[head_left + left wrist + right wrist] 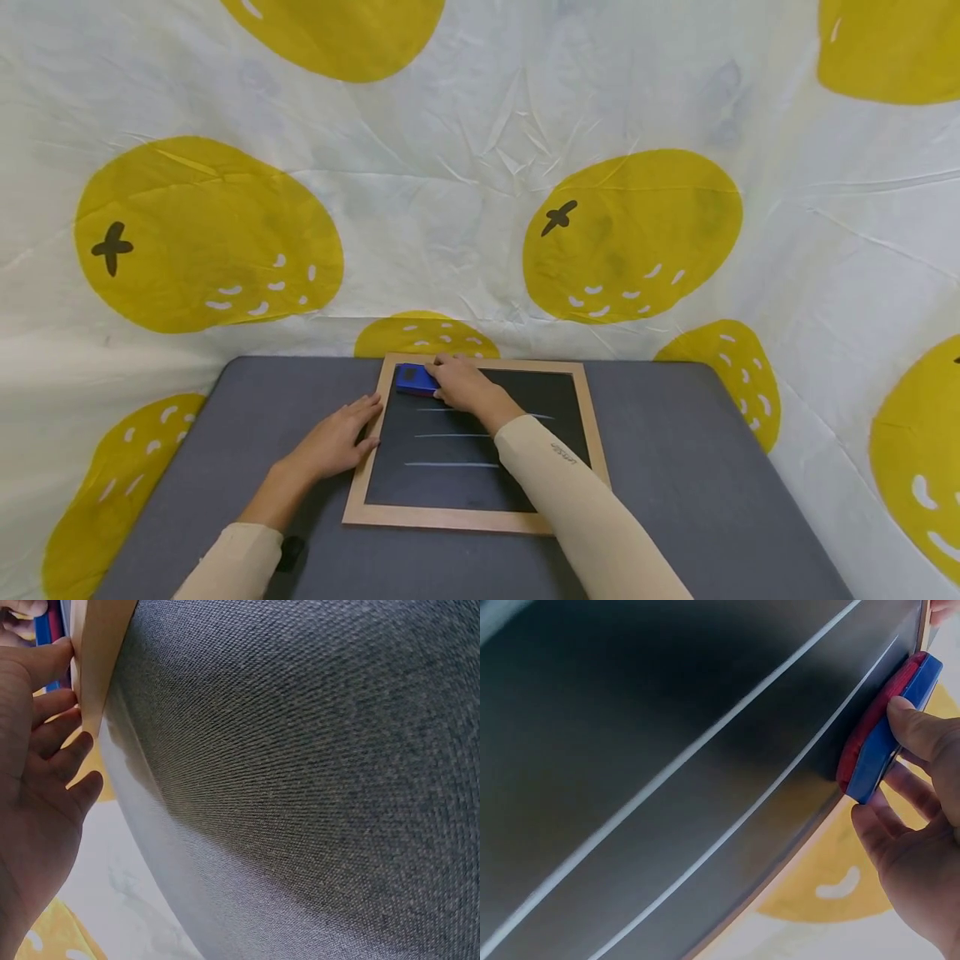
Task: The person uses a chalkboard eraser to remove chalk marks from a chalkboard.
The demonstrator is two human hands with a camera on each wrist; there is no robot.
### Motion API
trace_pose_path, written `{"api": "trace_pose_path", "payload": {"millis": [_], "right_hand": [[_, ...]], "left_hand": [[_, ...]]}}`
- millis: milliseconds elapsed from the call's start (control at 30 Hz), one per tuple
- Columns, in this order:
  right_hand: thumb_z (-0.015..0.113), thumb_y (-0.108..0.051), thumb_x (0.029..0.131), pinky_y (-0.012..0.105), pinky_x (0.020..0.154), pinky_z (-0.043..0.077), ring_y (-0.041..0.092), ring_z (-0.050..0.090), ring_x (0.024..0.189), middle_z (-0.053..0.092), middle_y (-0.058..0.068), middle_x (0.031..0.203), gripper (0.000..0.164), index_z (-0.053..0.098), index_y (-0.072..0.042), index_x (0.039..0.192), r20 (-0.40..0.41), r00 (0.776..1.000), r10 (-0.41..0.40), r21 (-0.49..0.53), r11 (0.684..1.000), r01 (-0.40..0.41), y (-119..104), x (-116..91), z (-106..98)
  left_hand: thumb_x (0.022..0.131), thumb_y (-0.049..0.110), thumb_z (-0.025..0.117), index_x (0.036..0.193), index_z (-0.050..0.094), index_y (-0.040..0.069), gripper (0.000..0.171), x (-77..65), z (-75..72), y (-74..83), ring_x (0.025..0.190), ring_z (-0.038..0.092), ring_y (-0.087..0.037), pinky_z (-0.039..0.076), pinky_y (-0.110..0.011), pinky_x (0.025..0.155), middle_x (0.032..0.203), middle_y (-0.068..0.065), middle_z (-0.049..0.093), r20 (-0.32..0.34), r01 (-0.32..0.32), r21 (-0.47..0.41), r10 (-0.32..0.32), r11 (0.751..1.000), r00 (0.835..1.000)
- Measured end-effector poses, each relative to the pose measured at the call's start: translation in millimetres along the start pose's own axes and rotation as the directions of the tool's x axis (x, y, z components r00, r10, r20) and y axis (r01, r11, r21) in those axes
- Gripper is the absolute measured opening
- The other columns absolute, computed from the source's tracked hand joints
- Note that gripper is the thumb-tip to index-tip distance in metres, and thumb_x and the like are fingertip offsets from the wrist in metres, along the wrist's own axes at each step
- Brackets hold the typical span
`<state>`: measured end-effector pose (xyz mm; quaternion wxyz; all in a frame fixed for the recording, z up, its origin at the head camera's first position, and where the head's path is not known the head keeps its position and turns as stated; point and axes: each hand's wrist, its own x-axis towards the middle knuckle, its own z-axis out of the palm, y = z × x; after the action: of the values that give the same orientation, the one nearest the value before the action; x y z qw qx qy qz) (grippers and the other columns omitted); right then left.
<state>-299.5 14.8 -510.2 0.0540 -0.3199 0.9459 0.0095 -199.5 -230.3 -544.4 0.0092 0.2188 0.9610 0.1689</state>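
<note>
A wood-framed chalkboard [480,518] lies flat, with several pale chalk lines across its dark surface. My right hand [467,385] grips a blue chalkboard eraser [414,379] at the board's upper left corner. In the right wrist view the eraser [877,754] shows a red pad facing the board, and the thumb and fingers of my right hand [922,802] hold its blue back. My left hand [333,437] rests on the left side of the frame, fingers fairly straight. The left wrist view shows the fingertips of my left hand [45,780] at the frame's outer edge [97,660].
The board lies on a grey cloth-covered table [675,467]. Behind and beside the table hangs a white curtain [435,233] printed with large yellow fruit. My right forearm crosses the board's lower right part. A small black object [291,553] shows beside the left sleeve.
</note>
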Motion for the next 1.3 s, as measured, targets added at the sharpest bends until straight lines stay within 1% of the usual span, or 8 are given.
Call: {"api": "trace_pose_path", "payload": {"millis": [133, 267, 400, 667, 833, 933, 1033, 1300], "right_hand": [[0.062, -0.033, 0.104, 0.042, 0.118, 0.041, 0.025, 0.053, 0.134, 0.052, 0.006, 0.152, 0.061, 0.042, -0.018, 0.159, 0.018, 1.0, -0.015, -0.015, 1.0, 0.015, -5.8, 4.5, -2.4], [0.063, -0.033, 0.104, 0.04, 0.119, 0.04, 0.023, 0.053, 0.134, 0.052, 0.005, 0.151, 0.062, 0.042, -0.018, 0.16, 0.015, 1.0, -0.018, -0.039, 0.999, 0.019, -7.4, 5.1, -3.6], [0.063, -0.033, 0.104, 0.038, 0.119, 0.04, 0.021, 0.053, 0.134, 0.053, 0.005, 0.15, 0.061, 0.042, -0.018, 0.159, 0.012, 0.999, -0.042, -0.059, 0.997, 0.043, -7.6, 4.0, -3.2], [0.065, -0.031, 0.102, 0.039, 0.121, 0.038, 0.023, 0.052, 0.135, 0.052, 0.007, 0.151, 0.061, 0.044, -0.018, 0.158, 0.026, 0.996, -0.083, -0.024, 0.996, 0.084, -5.4, 0.7, -1.9], [0.066, -0.03, 0.102, 0.04, 0.122, 0.037, 0.024, 0.051, 0.136, 0.051, 0.006, 0.153, 0.061, 0.046, -0.019, 0.158, 0.04, 0.996, -0.076, 0.021, 0.997, 0.076, 0.2, -5.5, -3.3], [0.066, -0.029, 0.102, 0.042, 0.124, 0.035, 0.024, 0.049, 0.139, 0.05, 0.007, 0.154, 0.06, 0.046, -0.019, 0.158, 0.044, 0.996, -0.074, 0.047, 0.996, 0.072, 6.4, -9.9, -3.7], [0.065, -0.028, 0.103, 0.042, 0.123, 0.036, 0.024, 0.049, 0.139, 0.05, 0.008, 0.153, 0.06, 0.044, -0.017, 0.158, 0.047, 0.996, -0.07, 0.072, 0.995, 0.066, 16.1, -15.4, -3.7], [0.069, -0.024, 0.101, 0.039, 0.112, 0.048, 0.025, 0.055, 0.128, 0.054, 0.011, 0.146, 0.06, 0.047, -0.013, 0.156, 0.026, 0.997, -0.076, 0.114, 0.991, 0.073, 57.0, -36.8, -0.5]], "left_hand": [[0.098, 0.022, 0.071, 0.148, 0.051, -0.005, 0.061, 1.2, -2.1, 1.0, 0.148, 0.041, -0.043, 0.035, -0.063, 0.119, 0.16, -0.021, 0.044, 0.013, 0.005, -0.008, -0.005, 1.0, 1.0], [0.098, 0.022, 0.071, 0.149, 0.051, -0.005, 0.061, 1.6, -3.1, 0.6, 0.148, 0.041, -0.043, 0.036, -0.063, 0.118, 0.16, -0.02, 0.044, 0.001, -0.006, -0.013, 0.006, 1.0, 1.0], [0.098, 0.023, 0.071, 0.148, 0.052, -0.005, 0.06, 0.1, -1.6, -1.6, 0.148, 0.042, -0.043, 0.038, -0.062, 0.117, 0.159, -0.02, 0.045, -0.001, -0.009, 0.0, 0.009, 1.0, 1.0], [0.097, 0.022, 0.073, 0.147, 0.053, -0.005, 0.06, -1.9, -0.8, -1.2, 0.147, 0.043, -0.043, 0.038, -0.062, 0.116, 0.159, -0.021, 0.046, -0.005, 0.0, -0.009, 0.0, 1.0, 1.0], [0.097, 0.023, 0.072, 0.148, 0.052, -0.005, 0.061, -1.7, -2.8, 2.0, 0.148, 0.042, -0.043, 0.038, -0.061, 0.117, 0.159, -0.02, 0.045, 0.009, 0.011, -0.013, -0.011, 1.0, 1.0], [0.097, 0.022, 0.073, 0.147, 0.053, -0.006, 0.06, -0.6, -4.0, 2.9, 0.147, 0.043, -0.043, 0.039, -0.062, 0.116, 0.158, -0.021, 0.046, 0.002, 0.006, -0.011, -0.006, 1.0, 1.0], [0.096, 0.02, 0.073, 0.146, 0.054, -0.006, 0.06, 0.6, -4.8, 2.8, 0.146, 0.044, -0.044, 0.039, -0.061, 0.116, 0.157, -0.022, 0.047, -0.011, -0.003, -0.001, 0.003, 1.0, 1.0], [0.096, 0.021, 0.072, 0.147, 0.053, -0.006, 0.06, 4.8, -5.4, 5.4, 0.146, 0.044, -0.043, 0.039, -0.061, 0.116, 0.158, -0.021, 0.047, -0.006, 0.005, -0.001, -0.005, 1.0, 1.0]]}}
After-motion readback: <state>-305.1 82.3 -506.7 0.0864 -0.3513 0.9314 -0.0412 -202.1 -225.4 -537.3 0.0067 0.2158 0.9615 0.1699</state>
